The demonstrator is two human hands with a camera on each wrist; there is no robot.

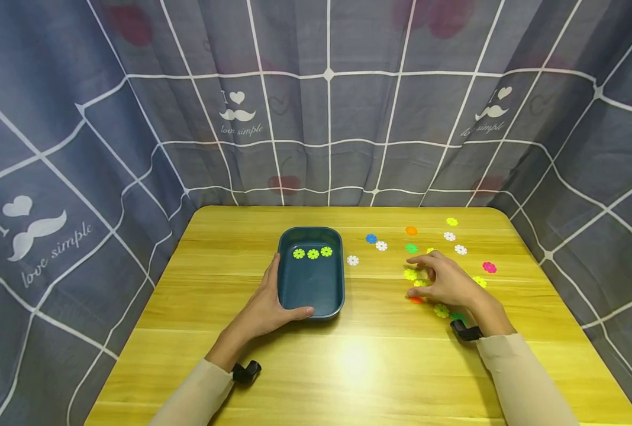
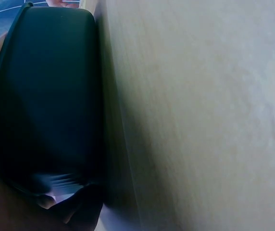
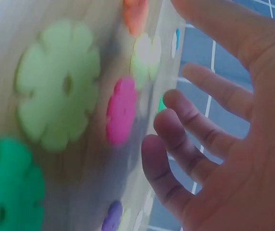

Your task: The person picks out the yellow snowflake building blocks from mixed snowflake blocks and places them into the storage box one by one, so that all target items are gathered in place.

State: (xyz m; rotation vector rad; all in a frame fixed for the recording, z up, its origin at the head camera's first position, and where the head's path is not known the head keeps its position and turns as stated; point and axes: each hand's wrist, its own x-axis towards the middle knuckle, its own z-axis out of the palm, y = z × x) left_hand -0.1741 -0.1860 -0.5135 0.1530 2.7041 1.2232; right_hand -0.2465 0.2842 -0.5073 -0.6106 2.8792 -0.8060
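Here's the desk (image 1: 305, 384), with my left grip (image 1: 263, 307) clasping the dark tray (image 1: 310, 287) and my right grip (image 1: 449, 281) spread, apparently empty, over loose flower discs (image 1: 411, 248). Three yellow discs (image 1: 313, 254) are in; more yellows lie outside, so I'd call it partly done.

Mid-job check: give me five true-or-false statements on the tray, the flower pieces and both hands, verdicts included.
1. Three flower pieces lie in the tray. True.
2. Those three are white. False: they are yellow-green.
3. The left hand grips the tray. True.
4. The right hand pinches a piece. False: its thumb and forefinger are apart, holding nothing.
5. A blue piece lies on the table, outside the tray. True.
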